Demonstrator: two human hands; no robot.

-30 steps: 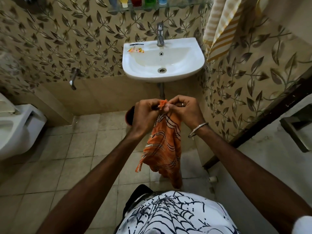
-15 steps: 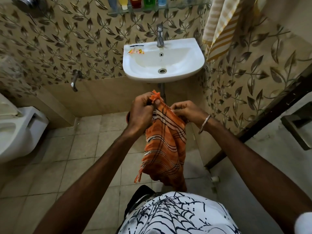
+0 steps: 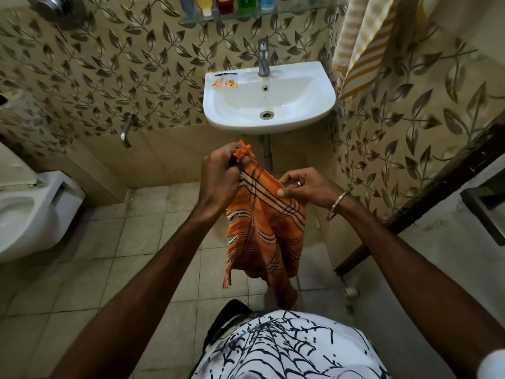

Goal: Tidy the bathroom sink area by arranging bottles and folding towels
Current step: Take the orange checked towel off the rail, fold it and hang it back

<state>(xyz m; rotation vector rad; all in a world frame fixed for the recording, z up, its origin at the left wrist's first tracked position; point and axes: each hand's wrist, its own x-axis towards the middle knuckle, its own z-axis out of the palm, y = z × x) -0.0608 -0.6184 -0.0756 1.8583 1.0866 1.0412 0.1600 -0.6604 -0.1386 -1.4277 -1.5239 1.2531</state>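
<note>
An orange striped towel [image 3: 267, 231] with a fringed edge hangs in front of me, below the white sink [image 3: 300, 116]. My left hand [image 3: 221, 173] grips its bunched top corner, the fringe sticking up above my fingers. My right hand [image 3: 306, 187] pinches the towel's upper edge a little lower and to the right. Several coloured bottles [image 3: 226, 4] stand in a row on the glass shelf [image 3: 246, 15] above the tap [image 3: 263, 60]. A yellow-and-white striped towel [image 3: 363, 42] hangs on the wall at the upper right.
Small sachets [image 3: 225, 82] lie on the sink's left rim. A white toilet [image 3: 30, 212] stands at the left. A wall tap [image 3: 126, 129] juts out low on the back wall. A dark door frame [image 3: 437, 184] runs along the right. The floor is tiled.
My hands have drawn apart along the towel's top edge: the left rose with the fringed corner, the right slid down and to the right, spreading the cloth.
</note>
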